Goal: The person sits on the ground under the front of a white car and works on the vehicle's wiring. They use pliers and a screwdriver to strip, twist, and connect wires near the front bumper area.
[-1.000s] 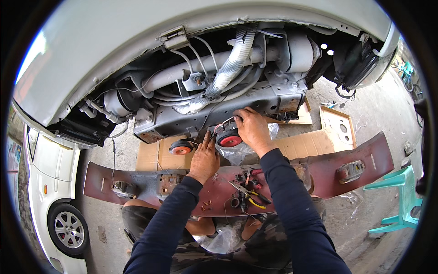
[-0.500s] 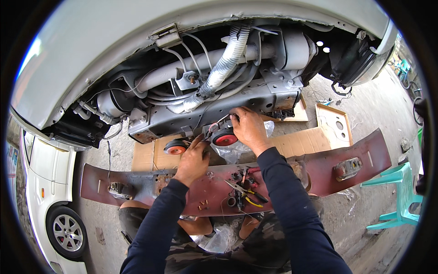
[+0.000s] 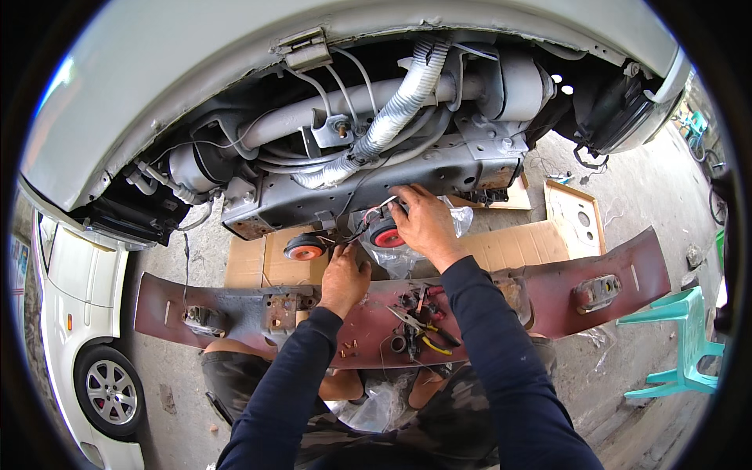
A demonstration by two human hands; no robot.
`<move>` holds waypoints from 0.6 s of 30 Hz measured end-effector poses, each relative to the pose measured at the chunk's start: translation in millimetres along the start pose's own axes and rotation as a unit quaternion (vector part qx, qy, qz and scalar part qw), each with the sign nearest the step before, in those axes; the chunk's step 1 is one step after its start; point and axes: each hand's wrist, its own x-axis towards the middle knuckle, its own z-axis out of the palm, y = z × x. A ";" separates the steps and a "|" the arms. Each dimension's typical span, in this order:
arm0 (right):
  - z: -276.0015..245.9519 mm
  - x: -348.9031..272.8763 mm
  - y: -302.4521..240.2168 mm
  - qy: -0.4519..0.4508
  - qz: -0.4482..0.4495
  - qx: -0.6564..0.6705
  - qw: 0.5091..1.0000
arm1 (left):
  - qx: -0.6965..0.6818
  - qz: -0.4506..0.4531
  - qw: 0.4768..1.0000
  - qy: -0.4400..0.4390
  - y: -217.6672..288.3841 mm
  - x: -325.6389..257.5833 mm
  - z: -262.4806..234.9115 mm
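Note:
Two disc-shaped car horns hang in front of the grey chassis crossmember [image 3: 360,186]. The left horn [image 3: 304,249] has an orange face and a black rim. A red-faced horn [image 3: 387,236] sits beside my right hand [image 3: 427,227], whose thumb and fingers pinch a thin wire [image 3: 381,205] above that horn. Between the horns, the fingertips of my left hand [image 3: 345,280] are closed on dark wiring [image 3: 356,236]; the exact grip is partly hidden. Below my hands, a curved, worn red bumper [image 3: 360,313] lies across my lap.
Pliers [image 3: 423,327] with yellow-and-black handles and other small tools rest on the bumper. Cardboard [image 3: 517,249] and clear plastic [image 3: 462,223] lie under the vehicle front. A green plastic chair [image 3: 681,337] stands at right, a white car [image 3: 82,298] at left.
My left hand has shifted right and slightly down, uncovering more of the space beside the orange-faced horn. My right hand stays by the red-faced horn. The view has tilted a little.

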 end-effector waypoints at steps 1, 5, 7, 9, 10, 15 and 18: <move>-1.0 0.4 0.4 0.004 -0.008 0.002 1.000 | -0.009 0.007 1.000 -0.004 -0.3 0.6 1.3; -8.4 5.3 0.9 0.039 -0.021 0.040 0.998 | 0.000 0.017 1.000 -0.006 -4.4 1.6 -5.8; -12.3 10.9 -0.3 0.066 -0.031 0.064 0.995 | 0.018 0.053 0.998 0.030 -5.6 2.2 -12.1; -15.5 13.0 -3.7 0.060 -0.031 0.077 0.995 | 0.040 0.049 0.998 0.013 -3.9 1.1 -15.8; -16.1 13.2 -5.6 0.047 -0.021 0.089 0.995 | 0.042 0.049 0.998 0.010 -2.4 -1.7 -16.1; -14.3 7.9 -11.5 -0.032 0.002 0.103 0.994 | 0.109 0.070 0.989 -0.066 0.6 -3.8 -11.9; -14.0 8.8 -11.1 -0.029 -0.008 0.104 0.994 | 0.066 0.073 0.994 -0.042 -1.4 -7.1 -9.1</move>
